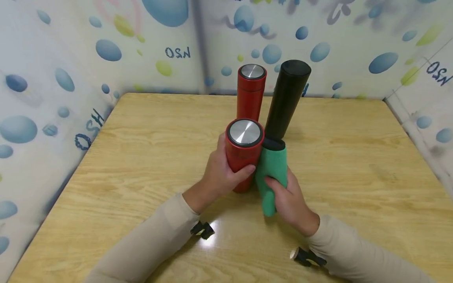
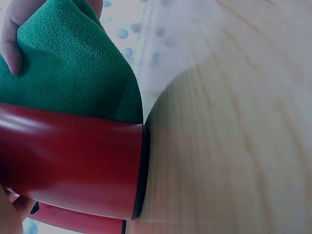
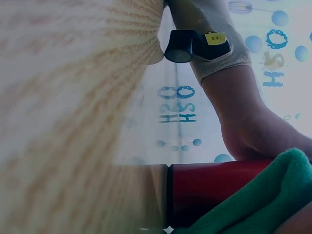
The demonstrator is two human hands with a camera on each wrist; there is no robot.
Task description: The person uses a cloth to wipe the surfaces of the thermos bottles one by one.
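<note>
A red thermos flask (image 1: 244,155) with a silver-topped lid stands upright on the table, and my left hand (image 1: 221,173) grips its side, thumb across the front. My right hand (image 1: 291,198) holds a green cloth (image 1: 274,167) against the flask's right side. A dark patch lies at the cloth's upper edge; I cannot tell what it is. In the left wrist view the cloth (image 2: 78,63) touches the red flask (image 2: 73,161), whose dark base rim meets the tabletop. The right wrist view shows the left hand (image 3: 263,131) behind the flask (image 3: 214,187) and a cloth fold (image 3: 278,185).
Behind the held flask stands a second red flask (image 1: 250,98), with a tall black flask (image 1: 286,100) to its right. The wooden table (image 1: 148,137) ends against walls (image 1: 212,43) covered with blue and green dots.
</note>
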